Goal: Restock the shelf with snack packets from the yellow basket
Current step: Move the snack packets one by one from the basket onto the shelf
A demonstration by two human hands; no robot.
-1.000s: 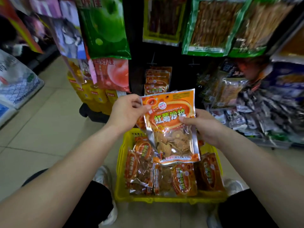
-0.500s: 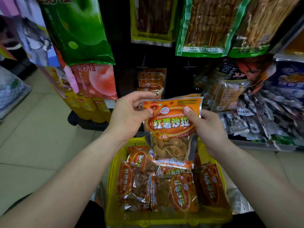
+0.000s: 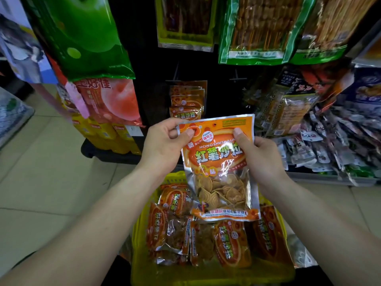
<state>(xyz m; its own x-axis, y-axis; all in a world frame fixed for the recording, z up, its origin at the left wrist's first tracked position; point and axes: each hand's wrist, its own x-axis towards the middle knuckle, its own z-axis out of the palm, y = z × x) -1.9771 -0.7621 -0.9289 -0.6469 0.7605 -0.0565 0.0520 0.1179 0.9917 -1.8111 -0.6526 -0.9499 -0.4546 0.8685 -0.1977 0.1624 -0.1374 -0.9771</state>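
I hold one orange snack packet upright in the air with both hands, above the yellow basket and in front of a dark display rack. My left hand pinches the top left corner between thumb and fingers. My right hand wraps the right edge, thumb on the front. So both grips are closed on this packet. I judge the two-corner hold keeps the top edge flat and level, ready for hanging. A small dark dot near the top edge is probably the hang hole.

Just beyond the packet, farther into the rack, a short stack of matching packets hangs. That looks like the spot to fill. The hook itself is hard to make out against the dark panel.

The basket sits near me, low in the scene, with more orange packets lying flat and overlapping inside it.

To the left, a big green bag and a pink bag hang close to the target column. Overhead hang green-edged skewer packs. On the right, a shelf holds a heap of small sachets. I judge the hanging stack itself is what stands in the way of reaching the hook.
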